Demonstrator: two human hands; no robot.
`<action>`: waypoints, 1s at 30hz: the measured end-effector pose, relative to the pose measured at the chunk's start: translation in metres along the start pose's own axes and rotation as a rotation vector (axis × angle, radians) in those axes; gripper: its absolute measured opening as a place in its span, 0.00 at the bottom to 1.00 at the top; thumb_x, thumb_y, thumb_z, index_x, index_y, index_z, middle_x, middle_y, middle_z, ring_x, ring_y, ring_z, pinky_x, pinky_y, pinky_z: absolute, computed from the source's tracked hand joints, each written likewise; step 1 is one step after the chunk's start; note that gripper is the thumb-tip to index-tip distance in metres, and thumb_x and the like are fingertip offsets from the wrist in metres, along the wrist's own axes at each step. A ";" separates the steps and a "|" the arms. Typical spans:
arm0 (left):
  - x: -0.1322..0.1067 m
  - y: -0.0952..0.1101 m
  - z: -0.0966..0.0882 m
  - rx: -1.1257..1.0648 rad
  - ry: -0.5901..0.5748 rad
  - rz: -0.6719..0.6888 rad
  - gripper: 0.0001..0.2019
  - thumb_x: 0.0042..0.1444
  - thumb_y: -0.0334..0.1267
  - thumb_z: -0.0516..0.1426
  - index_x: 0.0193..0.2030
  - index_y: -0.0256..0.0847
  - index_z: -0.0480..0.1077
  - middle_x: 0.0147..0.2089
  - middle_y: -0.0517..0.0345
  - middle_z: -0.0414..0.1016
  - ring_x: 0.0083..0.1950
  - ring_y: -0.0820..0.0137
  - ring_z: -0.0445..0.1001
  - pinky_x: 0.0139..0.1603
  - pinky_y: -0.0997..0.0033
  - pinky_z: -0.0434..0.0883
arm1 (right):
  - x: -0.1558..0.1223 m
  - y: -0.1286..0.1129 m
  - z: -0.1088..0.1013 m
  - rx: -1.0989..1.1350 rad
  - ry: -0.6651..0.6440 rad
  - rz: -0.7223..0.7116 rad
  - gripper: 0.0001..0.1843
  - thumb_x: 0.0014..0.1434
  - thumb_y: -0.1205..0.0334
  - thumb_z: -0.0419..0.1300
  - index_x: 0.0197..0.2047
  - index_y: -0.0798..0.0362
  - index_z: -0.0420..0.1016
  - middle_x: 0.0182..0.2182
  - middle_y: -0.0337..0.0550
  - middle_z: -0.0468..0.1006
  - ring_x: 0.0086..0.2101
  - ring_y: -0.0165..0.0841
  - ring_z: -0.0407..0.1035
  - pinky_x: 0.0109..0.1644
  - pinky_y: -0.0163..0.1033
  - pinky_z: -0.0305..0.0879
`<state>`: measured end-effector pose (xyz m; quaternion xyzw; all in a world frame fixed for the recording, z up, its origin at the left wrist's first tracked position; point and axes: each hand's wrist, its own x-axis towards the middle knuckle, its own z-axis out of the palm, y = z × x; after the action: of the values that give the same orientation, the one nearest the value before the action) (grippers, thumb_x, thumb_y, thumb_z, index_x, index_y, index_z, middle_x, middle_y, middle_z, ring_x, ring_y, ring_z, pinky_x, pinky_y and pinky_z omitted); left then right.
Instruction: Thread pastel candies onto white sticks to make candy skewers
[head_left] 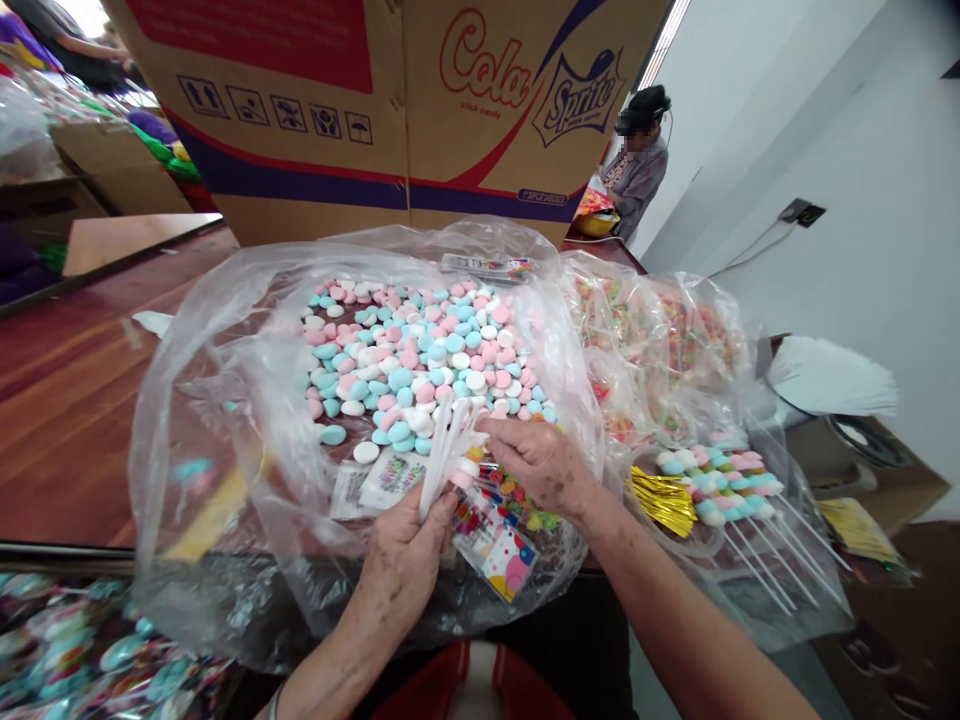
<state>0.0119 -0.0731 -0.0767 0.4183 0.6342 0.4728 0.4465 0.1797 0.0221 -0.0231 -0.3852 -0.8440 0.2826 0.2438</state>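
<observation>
My left hand [405, 560] is closed around a bundle of white sticks [444, 450] that point up and away from me. The fingers of my right hand [544, 468] are drawn together beside the sticks' upper ends; what they pinch, if anything, I cannot make out. A pink and white marshmallow [466, 472] shows between the hands. Beneath them lie printed packets [501, 550] and fruit-coloured gummies [517, 495]. Beyond, pink, blue and white round marshmallows [420, 365] are spread over a clear plastic bag [195, 350].
A large cardboard box [390, 170] stands behind the bag. To the right are bagged gummies [637, 330], gold twist ties [664, 500] and marshmallow skewers [727, 485]. Wrapped sweets [97, 650] fill the lower left. Another person [637, 165] works at the back right.
</observation>
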 end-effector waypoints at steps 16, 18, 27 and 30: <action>-0.002 0.010 -0.001 0.058 -0.008 -0.002 0.21 0.57 0.56 0.56 0.23 0.41 0.65 0.16 0.67 0.58 0.19 0.74 0.54 0.18 0.74 0.50 | 0.006 0.017 -0.037 -0.643 -0.049 0.169 0.17 0.68 0.64 0.48 0.51 0.52 0.77 0.45 0.48 0.81 0.47 0.38 0.72 0.53 0.41 0.66; -0.002 0.010 -0.002 0.056 -0.029 -0.016 0.21 0.58 0.57 0.56 0.24 0.42 0.66 0.15 0.69 0.54 0.17 0.75 0.51 0.16 0.74 0.47 | 0.015 0.026 -0.036 -0.771 -0.164 0.201 0.15 0.66 0.67 0.51 0.41 0.54 0.80 0.39 0.51 0.81 0.43 0.40 0.72 0.49 0.42 0.66; -0.001 0.003 -0.003 0.046 -0.049 -0.028 0.21 0.59 0.56 0.55 0.24 0.42 0.66 0.14 0.70 0.53 0.16 0.76 0.51 0.15 0.76 0.47 | 0.026 0.033 -0.018 -0.833 -0.284 0.182 0.10 0.61 0.69 0.55 0.39 0.54 0.79 0.40 0.51 0.79 0.42 0.41 0.71 0.44 0.40 0.65; -0.001 0.004 -0.004 0.057 -0.053 -0.022 0.20 0.60 0.55 0.55 0.25 0.42 0.67 0.15 0.70 0.54 0.16 0.77 0.52 0.15 0.77 0.49 | 0.026 0.028 -0.024 -0.817 -0.303 0.177 0.10 0.63 0.67 0.55 0.39 0.52 0.79 0.39 0.46 0.78 0.41 0.37 0.71 0.44 0.37 0.64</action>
<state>0.0092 -0.0741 -0.0721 0.4360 0.6399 0.4384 0.4563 0.1938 0.0650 -0.0198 -0.4748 -0.8764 -0.0012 -0.0801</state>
